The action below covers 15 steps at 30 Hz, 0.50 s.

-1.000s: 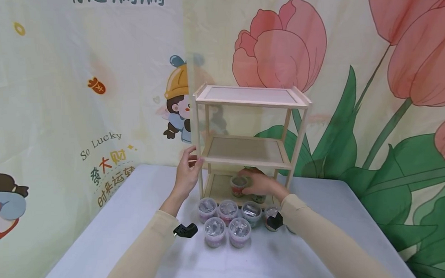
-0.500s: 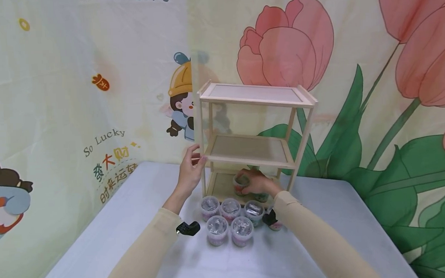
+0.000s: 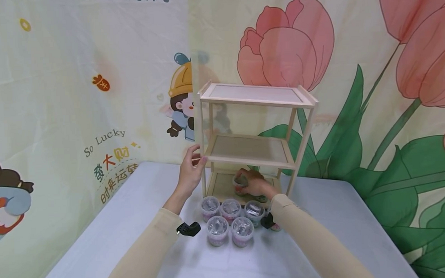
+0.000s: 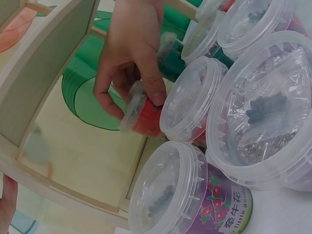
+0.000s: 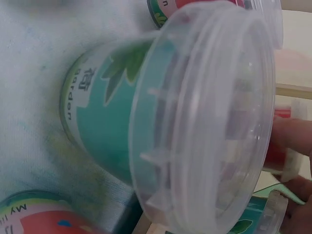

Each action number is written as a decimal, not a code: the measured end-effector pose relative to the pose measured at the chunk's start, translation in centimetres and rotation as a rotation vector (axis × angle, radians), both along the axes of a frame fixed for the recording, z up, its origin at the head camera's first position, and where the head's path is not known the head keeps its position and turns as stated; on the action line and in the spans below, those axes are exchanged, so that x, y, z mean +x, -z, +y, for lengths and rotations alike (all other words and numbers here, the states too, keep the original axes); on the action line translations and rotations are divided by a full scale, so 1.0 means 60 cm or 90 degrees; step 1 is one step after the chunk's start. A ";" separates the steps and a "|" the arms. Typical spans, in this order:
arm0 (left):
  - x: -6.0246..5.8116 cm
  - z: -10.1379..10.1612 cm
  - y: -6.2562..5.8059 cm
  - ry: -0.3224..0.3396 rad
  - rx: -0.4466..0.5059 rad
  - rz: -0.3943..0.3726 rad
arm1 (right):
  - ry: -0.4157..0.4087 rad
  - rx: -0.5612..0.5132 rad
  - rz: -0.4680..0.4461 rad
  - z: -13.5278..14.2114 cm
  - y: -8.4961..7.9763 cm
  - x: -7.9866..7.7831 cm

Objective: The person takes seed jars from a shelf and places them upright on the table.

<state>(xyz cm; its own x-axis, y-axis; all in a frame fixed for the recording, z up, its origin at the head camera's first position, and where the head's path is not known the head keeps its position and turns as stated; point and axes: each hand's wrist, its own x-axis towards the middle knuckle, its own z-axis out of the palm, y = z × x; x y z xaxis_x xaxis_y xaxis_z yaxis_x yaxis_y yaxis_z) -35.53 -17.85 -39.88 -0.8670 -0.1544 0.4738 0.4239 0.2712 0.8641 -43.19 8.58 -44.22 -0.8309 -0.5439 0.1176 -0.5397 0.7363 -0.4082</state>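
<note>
A small wooden three-tier rack [image 3: 250, 162] stands on the table. My left hand [image 3: 189, 168] holds its left front post at the middle tier, thumb in front and fingers behind. Reaching in under that tier, my right hand [image 3: 254, 183] grips a red plastic cup [image 3: 240, 190] with a clear lid over the bottom board. In the left wrist view the red cup [image 4: 146, 117] tilts between thumb and fingers. A teal cup [image 3: 261, 198] is on the bottom tier, mostly hidden behind the right hand.
Several clear-lidded cups crowd before the rack, among them a purple one [image 4: 222, 200] and a teal one [image 5: 109, 107]. A reddish cup [image 3: 275, 226] is partly covered by the right wrist camera [image 3: 267, 221]. Printed cloth [image 3: 355, 142] hangs behind the white table [image 3: 137, 232].
The head view has shifted slightly. My right hand has turned a little around the red cup, which stays in nearly the same spot. My left hand keeps its hold on the rack.
</note>
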 end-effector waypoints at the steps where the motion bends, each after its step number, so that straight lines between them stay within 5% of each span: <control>1: 0.000 0.000 0.000 0.001 0.001 0.000 | -0.001 -0.003 -0.002 -0.001 0.000 0.001; 15: 0.000 0.001 0.000 -0.001 0.003 -0.002 | 0.005 -0.142 0.018 -0.006 -0.038 0.043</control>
